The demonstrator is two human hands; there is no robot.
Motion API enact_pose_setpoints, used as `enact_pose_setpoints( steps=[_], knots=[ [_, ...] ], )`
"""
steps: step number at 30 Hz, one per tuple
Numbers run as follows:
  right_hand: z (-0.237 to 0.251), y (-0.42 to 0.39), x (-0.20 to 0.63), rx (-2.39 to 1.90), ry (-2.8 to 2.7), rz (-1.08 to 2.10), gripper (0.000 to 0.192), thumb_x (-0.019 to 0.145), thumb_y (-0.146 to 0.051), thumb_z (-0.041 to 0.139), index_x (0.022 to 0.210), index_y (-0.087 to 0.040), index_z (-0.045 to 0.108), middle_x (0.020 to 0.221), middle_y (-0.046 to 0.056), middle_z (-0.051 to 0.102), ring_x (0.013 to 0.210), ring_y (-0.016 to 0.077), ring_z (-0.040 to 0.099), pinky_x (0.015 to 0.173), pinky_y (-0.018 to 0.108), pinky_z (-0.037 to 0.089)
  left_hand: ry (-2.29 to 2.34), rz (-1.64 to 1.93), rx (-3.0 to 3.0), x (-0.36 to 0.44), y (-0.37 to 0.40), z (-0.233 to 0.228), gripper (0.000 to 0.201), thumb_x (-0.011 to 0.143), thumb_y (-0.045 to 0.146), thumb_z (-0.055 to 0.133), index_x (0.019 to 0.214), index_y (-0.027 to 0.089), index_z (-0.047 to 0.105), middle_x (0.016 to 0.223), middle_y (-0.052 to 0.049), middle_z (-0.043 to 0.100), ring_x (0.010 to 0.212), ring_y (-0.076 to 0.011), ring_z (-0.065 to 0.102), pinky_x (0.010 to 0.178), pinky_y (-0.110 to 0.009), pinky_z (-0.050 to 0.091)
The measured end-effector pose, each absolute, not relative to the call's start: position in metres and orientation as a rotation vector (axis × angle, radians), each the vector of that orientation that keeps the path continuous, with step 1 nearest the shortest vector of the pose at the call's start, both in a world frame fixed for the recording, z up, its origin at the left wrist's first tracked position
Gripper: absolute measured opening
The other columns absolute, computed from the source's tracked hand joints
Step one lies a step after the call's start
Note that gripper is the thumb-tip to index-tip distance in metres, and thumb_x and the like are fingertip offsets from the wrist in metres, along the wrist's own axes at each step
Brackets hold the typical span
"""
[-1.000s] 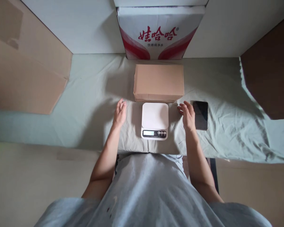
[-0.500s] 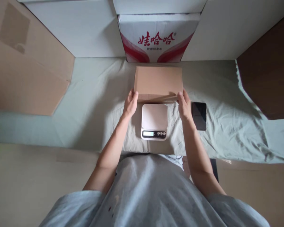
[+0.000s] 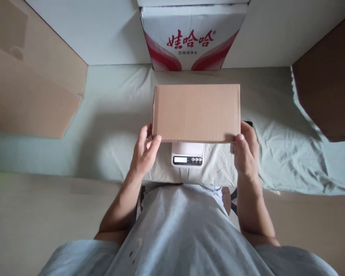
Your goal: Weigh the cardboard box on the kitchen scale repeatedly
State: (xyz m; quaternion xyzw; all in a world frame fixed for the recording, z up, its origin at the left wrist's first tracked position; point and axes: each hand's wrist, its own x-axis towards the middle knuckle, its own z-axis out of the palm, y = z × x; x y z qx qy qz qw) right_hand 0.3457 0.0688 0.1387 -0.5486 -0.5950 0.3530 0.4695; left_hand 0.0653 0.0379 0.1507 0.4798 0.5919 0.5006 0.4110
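The desk [image 3: 276,153] under me is draped in a pale green cloth, with a red-and-white carton [image 3: 193,36] standing at its far edge. I hold the plain brown cardboard box [image 3: 196,113] above it — closed, flat-topped, level — and it hides most of the white scale [image 3: 187,155] below; whether it touches the scale I cannot tell. My left hand [image 3: 143,153] has its grip closed on the near left corner, thumb on top, fingers underneath. My right hand [image 3: 245,151] clamps the near right corner the same way. Only the scale's display and buttons show — just in front of the box's near edge.
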Motion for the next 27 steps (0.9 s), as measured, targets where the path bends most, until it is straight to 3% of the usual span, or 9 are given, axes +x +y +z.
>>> enact_pose_setpoints(
  steps=[8, 19, 23, 27],
  knots=[
    [0.131, 0.035, 0.340, -1.482, -1.346, 0.982, 0.040, 0.089, -0.050, 0.050, 0.123, -0.032, 0.056, 0.123, 0.005, 0.065, 0.113, 0.0236, 0.061, 0.094, 0.045, 0.053, 1.544, 1.141, 1.107, 0.064, 0.011, 0.131, 0.044, 0.086, 0.045, 0.059, 0.122, 0.020, 0.053, 0.125, -0.013, 0.065, 0.115, -0.0240, 0.064, 0.094, -0.038, 0.056],
    [0.118, 0.030, 0.341, -1.474, -1.289, 1.057, 0.043, 0.088, -0.052, 0.051, 0.125, -0.032, 0.056, 0.128, 0.005, 0.064, 0.120, 0.0233, 0.059, 0.103, 0.047, 0.049, 1.566, 1.128, 1.101, 0.063, 0.007, 0.122, 0.048, 0.084, 0.049, 0.060, 0.123, 0.022, 0.053, 0.128, -0.013, 0.062, 0.121, -0.0258, 0.059, 0.095, -0.040, 0.054],
    [0.118, 0.033, 0.345, -1.505, -1.162, 1.073, 0.043, 0.090, -0.056, 0.044, 0.126, -0.035, 0.055, 0.131, 0.004, 0.062, 0.124, 0.0232, 0.058, 0.106, 0.050, 0.046, 1.593, 1.163, 1.116, 0.057, 0.010, 0.116, 0.060, 0.084, 0.059, 0.054, 0.130, 0.020, 0.051, 0.137, -0.015, 0.056, 0.129, -0.0293, 0.053, 0.107, -0.048, 0.045],
    [0.117, 0.040, 0.352, -1.435, -1.051, 0.989, 0.045, 0.089, -0.057, 0.044, 0.123, -0.031, 0.058, 0.124, 0.006, 0.066, 0.114, 0.0220, 0.064, 0.101, 0.050, 0.047, 1.659, 1.214, 1.083, 0.045, 0.012, 0.107, 0.067, 0.084, 0.064, 0.051, 0.136, 0.023, 0.046, 0.144, -0.015, 0.049, 0.134, -0.0314, 0.049, 0.112, -0.053, 0.038]
  ],
)
